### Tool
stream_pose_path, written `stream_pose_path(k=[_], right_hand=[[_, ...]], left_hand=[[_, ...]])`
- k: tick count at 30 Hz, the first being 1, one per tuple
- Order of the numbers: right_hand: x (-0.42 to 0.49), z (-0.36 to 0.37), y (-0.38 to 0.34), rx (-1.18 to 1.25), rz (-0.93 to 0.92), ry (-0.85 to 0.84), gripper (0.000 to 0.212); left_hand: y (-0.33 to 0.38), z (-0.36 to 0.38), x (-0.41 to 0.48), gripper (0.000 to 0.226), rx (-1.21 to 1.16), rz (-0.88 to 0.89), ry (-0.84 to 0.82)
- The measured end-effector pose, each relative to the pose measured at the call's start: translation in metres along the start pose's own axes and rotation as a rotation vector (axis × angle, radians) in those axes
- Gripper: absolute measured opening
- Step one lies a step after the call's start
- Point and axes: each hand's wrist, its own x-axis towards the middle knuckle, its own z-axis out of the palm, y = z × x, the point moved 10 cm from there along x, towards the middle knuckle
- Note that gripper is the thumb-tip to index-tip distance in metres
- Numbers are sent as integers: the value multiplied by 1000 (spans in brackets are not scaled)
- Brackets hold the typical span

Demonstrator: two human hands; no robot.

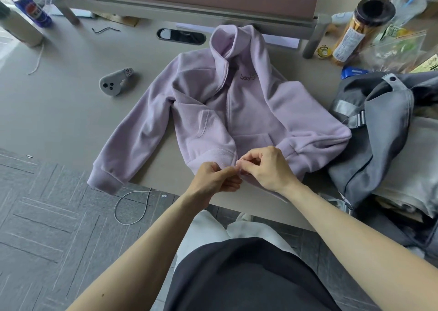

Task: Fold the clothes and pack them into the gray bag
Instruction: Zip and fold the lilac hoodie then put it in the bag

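Observation:
A lilac fleece zip jacket (pixel 251 102) lies front-up on the beige table (pixel 71 102), collar away from me, the zip partly open. Its left sleeve runs down to the table's front edge and the cuff hangs over it. The right sleeve is bent back across the body. My left hand (pixel 214 179) and my right hand (pixel 267 168) meet at the jacket's bottom hem in the middle, both pinching the two lower ends of the zip. The gray bag (pixel 384 130) lies slumped at the right, beside the jacket's right sleeve.
A grey handheld controller (pixel 116 80) lies left of the jacket. A blue can (pixel 32 8) stands far left. A tall snack jar (pixel 362 28), plastic bags and a small yellow tin (pixel 324 51) crowd the back right. A monitor stand spans the back. A white cord (pixel 132 204) lies on the carpet.

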Motion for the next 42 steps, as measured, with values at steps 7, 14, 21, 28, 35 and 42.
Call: stream_pose_path(k=[7,14,21,28,35,42], right_hand=[[14,-6,-4,-114,-42,39,18],[50,-23,9,-118,50,132,21],[48,-4,9,139,143,20,17],[45,-9,-18,-33,3,14,15],[71,-33,-26,-271,-50,144,23],[130,-61,-32,-234,7,220,23]], left_hand=[[-1,-11,-15,25,124,56,-23],[-31,-38,-37,28,114,-79,-39],[39,-94,-34,59,898,241,422],[84,-4,8,57,1341,382,360],[73,3,4,50,1283,394,168],[38,-35,4,54,1305,233,90]])
